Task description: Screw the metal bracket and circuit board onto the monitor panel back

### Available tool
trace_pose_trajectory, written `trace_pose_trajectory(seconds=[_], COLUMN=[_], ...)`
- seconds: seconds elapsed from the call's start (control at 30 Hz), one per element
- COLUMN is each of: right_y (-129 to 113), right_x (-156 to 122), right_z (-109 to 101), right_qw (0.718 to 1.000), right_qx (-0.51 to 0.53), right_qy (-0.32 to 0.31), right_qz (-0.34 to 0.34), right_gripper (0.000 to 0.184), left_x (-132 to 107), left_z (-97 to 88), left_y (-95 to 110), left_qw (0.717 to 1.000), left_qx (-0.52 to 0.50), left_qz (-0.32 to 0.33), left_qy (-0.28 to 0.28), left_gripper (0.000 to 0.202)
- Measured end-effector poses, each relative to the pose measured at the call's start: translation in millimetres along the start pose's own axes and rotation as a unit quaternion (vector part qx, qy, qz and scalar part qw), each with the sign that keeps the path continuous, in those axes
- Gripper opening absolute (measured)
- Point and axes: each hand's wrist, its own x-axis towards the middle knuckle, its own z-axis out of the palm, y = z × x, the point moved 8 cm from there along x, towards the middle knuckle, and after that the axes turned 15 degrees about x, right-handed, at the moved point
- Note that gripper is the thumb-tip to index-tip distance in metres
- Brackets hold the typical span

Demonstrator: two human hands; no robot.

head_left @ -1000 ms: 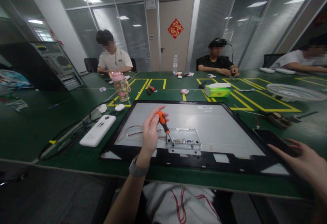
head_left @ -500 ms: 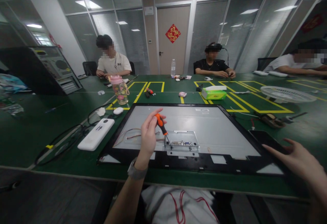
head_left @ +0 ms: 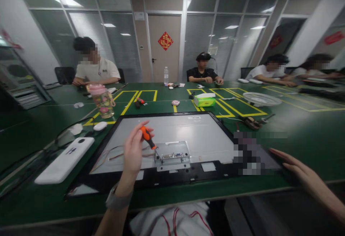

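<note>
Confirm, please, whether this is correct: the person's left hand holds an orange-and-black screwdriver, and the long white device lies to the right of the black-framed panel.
Not quite: the long white device lies to the left of the black-framed panel, as the head view shows. The left hand does hold the orange-and-black screwdriver.

Left hand (head_left: 134, 153) curls upright; right hand (head_left: 302, 169) extends sideways.
</note>
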Motion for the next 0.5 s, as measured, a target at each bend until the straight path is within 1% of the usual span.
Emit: trace_pose_trajectory(seconds=[0.07,0.13,0.2,0.27,0.37,0.43,0.5], right_y=[-15,-21,-15,-3,8,8,3], right_x=[-4,-10,-18,-26,-36,-39,-40], right_z=[7,12,8,3,1,1,4], right_qw=[1.0,0.997,0.996,0.995,0.992,0.992,0.992], right_qx=[0.02,0.037,0.049,0.054,0.056,0.036,0.011], right_qy=[-0.022,-0.06,-0.069,-0.083,-0.115,-0.123,-0.126], right_qz=[0.009,0.014,0.015,0.013,-0.008,-0.012,-0.012], right_gripper=[0.053,0.055,0.054,0.052,0.051,0.05,0.049], left_x=[2,4,6,7,8,8,9], left_z=[-3.0,-5.2,-6.7,-7.1,-9.5,-9.9,-10.2], left_y=[-1,-3,-5,-5,-7,-7,-7], left_qw=[1.0,0.999,0.999,0.999,0.998,0.998,0.998], left_qx=[-0.005,-0.003,-0.007,-0.005,-0.003,-0.008,-0.01], left_qz=[-0.012,-0.025,-0.033,-0.035,-0.042,-0.043,-0.04], left_qy=[0.01,0.02,0.028,0.029,0.04,0.042,0.046], left_gripper=[0.034,0.035,0.035,0.033,0.03,0.03,0.03])
